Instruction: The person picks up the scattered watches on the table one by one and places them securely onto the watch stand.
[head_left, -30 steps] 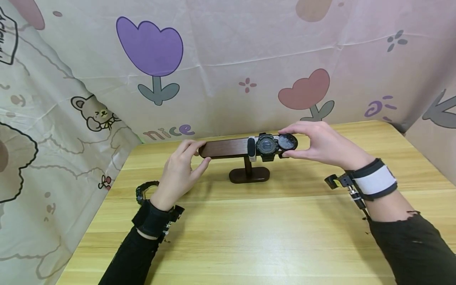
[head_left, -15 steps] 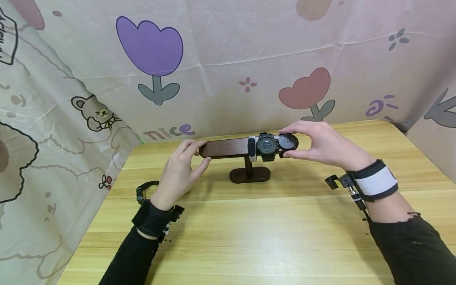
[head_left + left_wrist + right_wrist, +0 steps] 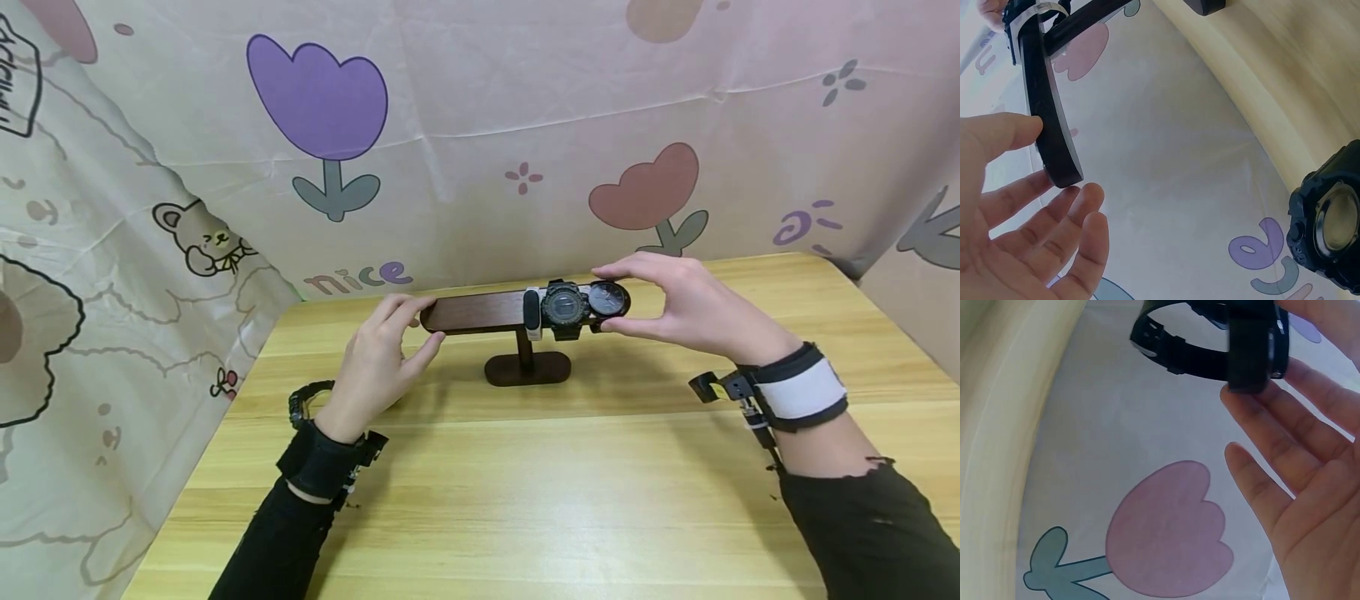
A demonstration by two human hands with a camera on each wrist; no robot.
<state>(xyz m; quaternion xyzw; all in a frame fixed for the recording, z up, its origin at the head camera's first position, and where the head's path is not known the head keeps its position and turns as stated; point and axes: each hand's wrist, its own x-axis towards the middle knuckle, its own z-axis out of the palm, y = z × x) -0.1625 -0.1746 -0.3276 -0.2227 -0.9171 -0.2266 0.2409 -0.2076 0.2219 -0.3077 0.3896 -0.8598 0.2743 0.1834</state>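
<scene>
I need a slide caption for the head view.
Left hand and right hand at opposite ends of a dark watch stand bearing watches.

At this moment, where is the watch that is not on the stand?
In the head view, that watch is on the left side of the table, beside the left hand, just beyond its black wristband.

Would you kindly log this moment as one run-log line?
left hand: pinches bare end of watch stand; right hand: spans outermost watch; beside it: rugged black watch, white-strapped band; on table: black wristwatch
</scene>
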